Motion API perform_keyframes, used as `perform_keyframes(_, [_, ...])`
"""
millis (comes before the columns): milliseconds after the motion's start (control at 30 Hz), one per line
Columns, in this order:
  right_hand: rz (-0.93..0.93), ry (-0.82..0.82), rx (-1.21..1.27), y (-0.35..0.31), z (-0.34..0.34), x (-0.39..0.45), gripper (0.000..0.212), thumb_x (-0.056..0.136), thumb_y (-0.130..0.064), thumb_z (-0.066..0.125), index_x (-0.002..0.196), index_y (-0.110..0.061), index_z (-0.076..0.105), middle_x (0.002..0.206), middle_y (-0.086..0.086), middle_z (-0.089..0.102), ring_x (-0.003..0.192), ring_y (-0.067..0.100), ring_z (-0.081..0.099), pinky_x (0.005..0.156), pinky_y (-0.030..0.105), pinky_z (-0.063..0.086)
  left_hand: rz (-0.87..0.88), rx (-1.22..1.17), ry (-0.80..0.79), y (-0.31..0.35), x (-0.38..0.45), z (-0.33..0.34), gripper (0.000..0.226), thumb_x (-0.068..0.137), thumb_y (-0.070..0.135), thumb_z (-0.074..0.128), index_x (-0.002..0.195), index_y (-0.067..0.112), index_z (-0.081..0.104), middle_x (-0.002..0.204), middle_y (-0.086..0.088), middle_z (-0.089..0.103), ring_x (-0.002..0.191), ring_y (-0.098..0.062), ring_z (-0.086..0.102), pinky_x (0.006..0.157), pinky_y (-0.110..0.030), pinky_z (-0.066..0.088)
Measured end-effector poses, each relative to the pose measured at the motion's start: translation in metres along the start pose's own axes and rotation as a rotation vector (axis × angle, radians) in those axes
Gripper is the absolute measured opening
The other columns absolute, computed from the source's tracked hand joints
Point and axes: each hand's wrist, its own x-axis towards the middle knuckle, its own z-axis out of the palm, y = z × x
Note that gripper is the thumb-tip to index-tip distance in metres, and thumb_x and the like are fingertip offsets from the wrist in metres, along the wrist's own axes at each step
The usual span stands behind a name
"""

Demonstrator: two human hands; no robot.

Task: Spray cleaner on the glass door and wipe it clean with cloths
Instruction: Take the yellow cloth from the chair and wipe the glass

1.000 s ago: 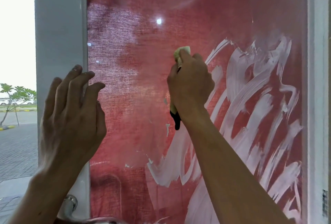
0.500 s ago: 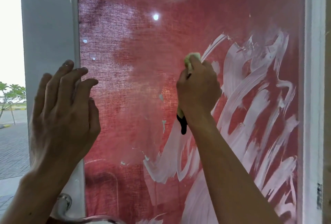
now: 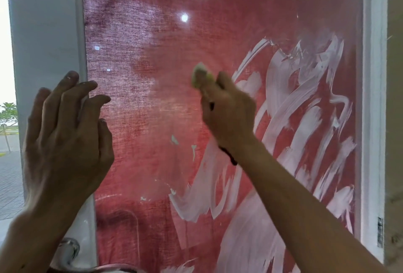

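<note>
Reaching up from the lower edge of the view, the left forearm is being raised beside the glass door (image 3: 135,89), and the left hand (image 3: 65,133) is being held with its back to the camera at the door's left edge. Its fingers (image 3: 87,89) are being kept straight and slightly spread, with nothing gripped; the tips are lying over the seam between the glass and the pale grey frame post (image 3: 45,33), though whether they are touching cannot be told. The right forearm is being stretched diagonally up from the lower right across the glass, and the right hand (image 3: 229,115) is being pressed toward the pane near its middle. Its fingers are being curled tightly round a pale yellow-green cloth (image 3: 199,74), whose soft, blurred wad is showing above the knuckles against the glass. A dark strip (image 3: 229,155) is showing under the wrist; what it is cannot be told. White, chalky cleaner streaks (image 3: 305,120) are being shown in broad curved swipes over the right half of the door, beside and below the right hand. A red, coarse-woven fabric (image 3: 122,22) is being seen behind the glass, with a small bright light reflection (image 3: 184,17) above the cloth. Left of the frame post, paving and a small tree (image 3: 8,111) are being glimpsed outside.
</note>
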Motion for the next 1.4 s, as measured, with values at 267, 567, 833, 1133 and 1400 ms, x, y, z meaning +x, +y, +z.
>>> perform_keyframes(267, [-0.108, -0.082, 0.152, -0.02, -0.009, -0.038, 0.034, 0.108, -0.017, 0.044, 0.129, -0.009, 0.07, 0.075, 0.002, 0.055, 0.046, 0.011, 0.04, 0.037, 0.027, 0.048, -0.014, 0.006, 0.003, 0.003, -0.001, 0.001, 0.036, 0.1, 0.012, 0.039, 0.13, 0.001, 0.055, 0.145, -0.022, 0.044, 0.156, -0.036, 0.025, 0.12, -0.067, 0.025])
perform_keyframes(567, [-0.098, -0.102, 0.066, -0.007, -0.013, -0.027, 0.03, 0.093, -0.005, 0.07, 0.12, -0.017, 0.075, 0.073, 0.002, 0.054, 0.049, 0.014, 0.037, 0.038, 0.029, 0.047, -0.01, -0.006, -0.017, 0.001, -0.001, 0.0, 0.037, 0.101, 0.014, 0.037, 0.132, 0.001, 0.054, 0.146, -0.023, 0.043, 0.156, -0.038, 0.024, 0.121, -0.067, 0.024])
perform_keyframes(833, [-0.529, -0.258, 0.234, -0.048, -0.018, -0.136, 0.027, 0.104, -0.016, 0.061, 0.13, -0.015, 0.066, 0.103, 0.001, 0.057, 0.07, 0.01, 0.052, 0.046, 0.024, 0.05, -0.005, -0.016, 0.016, 0.005, -0.001, -0.002, 0.034, 0.1, 0.01, 0.04, 0.13, 0.002, 0.055, 0.145, -0.02, 0.043, 0.155, -0.037, 0.026, 0.12, -0.066, 0.027])
perform_keyframes(1133, [-0.201, -0.096, 0.045, -0.017, -0.015, -0.056, 0.033, 0.092, -0.005, 0.069, 0.123, -0.016, 0.074, 0.08, 0.003, 0.063, 0.057, 0.012, 0.04, 0.043, 0.023, 0.044, -0.013, -0.003, -0.001, 0.001, -0.001, 0.0, 0.034, 0.102, 0.012, 0.038, 0.131, 0.002, 0.053, 0.147, -0.021, 0.041, 0.155, -0.037, 0.024, 0.122, -0.065, 0.024])
perform_keyframes(1400, [-0.528, -0.307, 0.211, -0.063, -0.015, -0.126, 0.026, 0.107, -0.019, 0.054, 0.125, -0.019, 0.072, 0.098, -0.001, 0.066, 0.066, 0.014, 0.057, 0.05, 0.027, 0.05, -0.002, -0.015, -0.007, 0.004, -0.001, -0.002, 0.033, 0.102, 0.011, 0.039, 0.13, 0.002, 0.053, 0.146, -0.021, 0.04, 0.155, -0.038, 0.024, 0.121, -0.066, 0.024])
